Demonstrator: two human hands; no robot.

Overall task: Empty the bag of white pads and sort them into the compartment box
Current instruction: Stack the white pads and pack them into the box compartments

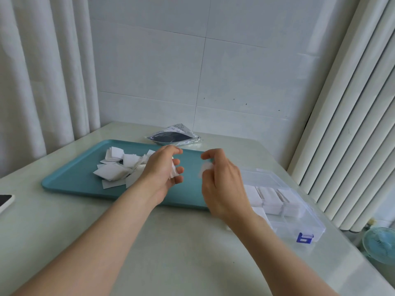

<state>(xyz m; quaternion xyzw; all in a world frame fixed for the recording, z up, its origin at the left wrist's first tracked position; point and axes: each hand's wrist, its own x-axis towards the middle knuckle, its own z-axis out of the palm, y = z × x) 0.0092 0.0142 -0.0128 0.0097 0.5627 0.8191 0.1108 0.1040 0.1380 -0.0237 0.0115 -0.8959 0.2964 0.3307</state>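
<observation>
A loose heap of square white pads (119, 167) lies on the left half of a teal tray (70, 178). My left hand (160, 169) hovers over the tray's middle and grips a few white pads (174, 170) between curled fingers. My right hand (220, 180) is just to its right, over the tray's right end, pinching a white pad (207, 168). The clear compartment box (299, 212) stands open at the right, with white pads stacked in its far row of compartments. The emptied bag (175, 135), dark inside, lies flat behind the tray.
A phone (5, 201) lies at the table's left edge. A white radiator (352, 124) rises at the right, with a small blue fan (380, 244) on the floor below it. Curtains hang at the left, and a tiled wall closes the back.
</observation>
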